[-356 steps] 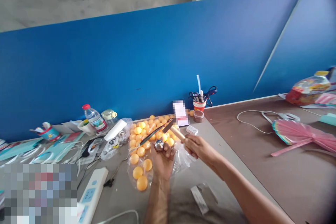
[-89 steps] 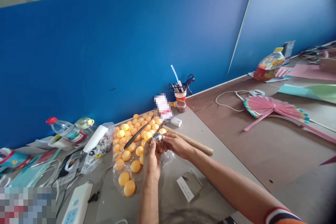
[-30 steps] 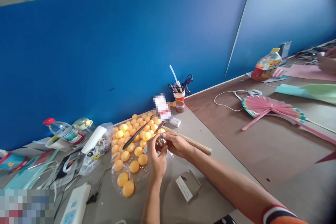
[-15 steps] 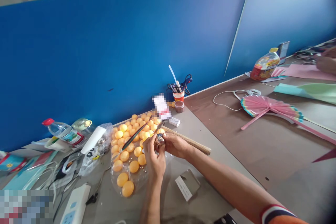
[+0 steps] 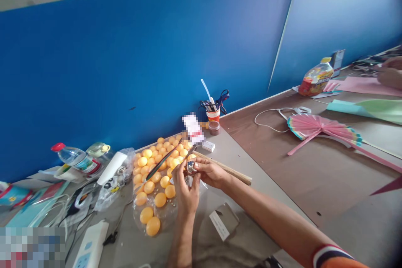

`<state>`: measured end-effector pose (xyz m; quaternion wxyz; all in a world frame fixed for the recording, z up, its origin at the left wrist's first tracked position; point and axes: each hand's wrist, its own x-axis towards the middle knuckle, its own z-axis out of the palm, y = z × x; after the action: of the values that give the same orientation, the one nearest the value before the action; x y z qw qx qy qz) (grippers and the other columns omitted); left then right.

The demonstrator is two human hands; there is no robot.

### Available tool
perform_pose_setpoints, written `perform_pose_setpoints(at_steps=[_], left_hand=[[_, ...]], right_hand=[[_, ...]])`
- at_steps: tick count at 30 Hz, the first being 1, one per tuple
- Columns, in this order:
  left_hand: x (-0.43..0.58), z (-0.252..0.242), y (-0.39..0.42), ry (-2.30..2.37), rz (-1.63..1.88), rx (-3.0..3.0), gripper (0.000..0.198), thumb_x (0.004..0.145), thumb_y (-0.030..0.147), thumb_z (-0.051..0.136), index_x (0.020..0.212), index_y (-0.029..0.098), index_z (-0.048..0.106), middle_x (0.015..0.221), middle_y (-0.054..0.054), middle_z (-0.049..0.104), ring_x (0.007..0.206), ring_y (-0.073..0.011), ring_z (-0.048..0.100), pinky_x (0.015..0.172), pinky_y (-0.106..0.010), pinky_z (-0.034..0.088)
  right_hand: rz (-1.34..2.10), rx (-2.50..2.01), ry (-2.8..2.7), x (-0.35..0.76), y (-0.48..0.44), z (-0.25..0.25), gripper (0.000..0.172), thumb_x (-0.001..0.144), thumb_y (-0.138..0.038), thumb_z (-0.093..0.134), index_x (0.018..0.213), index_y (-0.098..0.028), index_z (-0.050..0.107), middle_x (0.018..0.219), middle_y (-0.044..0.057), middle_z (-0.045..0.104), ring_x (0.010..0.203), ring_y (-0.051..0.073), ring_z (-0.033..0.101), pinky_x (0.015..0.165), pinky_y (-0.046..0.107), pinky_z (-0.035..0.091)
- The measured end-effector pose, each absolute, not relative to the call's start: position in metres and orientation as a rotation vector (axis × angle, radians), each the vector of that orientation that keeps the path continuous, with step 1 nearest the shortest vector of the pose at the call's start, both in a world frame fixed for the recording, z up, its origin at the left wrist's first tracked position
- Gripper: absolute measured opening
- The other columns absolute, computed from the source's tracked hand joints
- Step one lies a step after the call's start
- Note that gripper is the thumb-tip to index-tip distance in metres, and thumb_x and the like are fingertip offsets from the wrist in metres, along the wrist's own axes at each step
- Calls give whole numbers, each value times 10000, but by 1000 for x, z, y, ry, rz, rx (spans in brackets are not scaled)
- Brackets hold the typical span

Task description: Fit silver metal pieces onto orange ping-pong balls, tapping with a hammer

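Observation:
My left hand [image 5: 187,192] and my right hand [image 5: 211,171] meet at the middle of the desk, fingers closed round a shiny cluster of small silver balls [image 5: 190,166]. Fingers cover part of the cluster. Just left of them lies a clear plastic bag of orange ping-pong balls [image 5: 160,199], several of them spread in rows. A long dark tool like tweezers [image 5: 161,162] rests across the balls. Tiny silver beads [image 5: 171,202] show near my left wrist. Behind my right hand lies a wooden stick [image 5: 234,170]. An open small box [image 5: 224,222] lies below my right forearm.
At left are a plastic bottle [image 5: 77,159], cables and a power strip [image 5: 91,245]. A cup of pens [image 5: 213,113] and a round tub [image 5: 214,127] stand by the blue partition [image 5: 157,63]. Rightward lie a pink paper fan [image 5: 322,127], a juice bottle [image 5: 316,77] and coloured paper.
My right fingers have shifted on the silver cluster, and my left thumb sits slightly lower. More of the cluster's shiny surface shows. The things on the desk stay in place.

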<state>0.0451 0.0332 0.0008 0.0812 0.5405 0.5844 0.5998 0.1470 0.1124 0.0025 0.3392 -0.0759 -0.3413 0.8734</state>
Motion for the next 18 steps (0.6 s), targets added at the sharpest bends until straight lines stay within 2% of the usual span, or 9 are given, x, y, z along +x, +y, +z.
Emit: perform_pose_setpoints(at_steps=[5,8,12,18], left_hand=[[47,-4,31,1786,1776,1786,413,888,326,650,1283,228,582,1292,-161,597,1263,-324,522,1072,-523,412],[49,-11,31,1766,1685,1763,395,933,303,579,1317,215,547,1328,-178,588,1300,-320,517,1070,-517,429],[50,-16,31,1752,1688,1624,405,924,320,589,1306,197,534,1345,-197,574,1279,-329,544,1050,-509,456],[50,-16,30,1725,1726,1550,303,950,339,540,1219,199,544,1246,-184,621,1200,-295,589,1042,-491,456]], right_hand=[[2270,-271,-984,146,107,1,298,691,-333,861,844,-130,707,767,28,667,725,131,585,752,274,444],[2332,-332,-956,144,105,-5,296,699,-343,857,843,-132,708,767,28,660,727,132,587,749,275,441],[2347,-339,-972,143,107,-10,263,722,-333,838,842,-138,707,765,36,652,724,147,582,743,293,437],[2343,-381,-977,142,102,-11,298,741,-410,808,881,-161,727,838,61,689,810,200,621,811,337,455]])
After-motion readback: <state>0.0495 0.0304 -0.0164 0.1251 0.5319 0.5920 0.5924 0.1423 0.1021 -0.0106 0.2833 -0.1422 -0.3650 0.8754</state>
